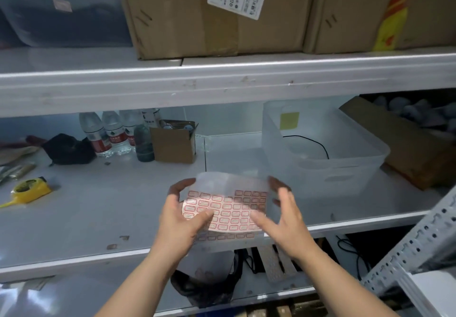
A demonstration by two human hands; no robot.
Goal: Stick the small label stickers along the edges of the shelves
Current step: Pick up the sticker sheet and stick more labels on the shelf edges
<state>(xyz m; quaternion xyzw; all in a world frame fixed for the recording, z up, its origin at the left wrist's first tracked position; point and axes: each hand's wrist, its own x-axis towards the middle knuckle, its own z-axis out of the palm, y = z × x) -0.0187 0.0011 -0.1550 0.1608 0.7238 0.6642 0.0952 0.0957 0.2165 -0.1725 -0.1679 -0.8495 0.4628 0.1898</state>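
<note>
While my left hand [183,220] pinches the limp, featherlight label sheet [225,208] above the middle shelf edge [98,257], my spread right hand [283,220] should peel one sticker's corner.

Dim, soft overall light w/ glare on shelf [74,218], motion-blurred hands, wide-angle edge bending.
</note>
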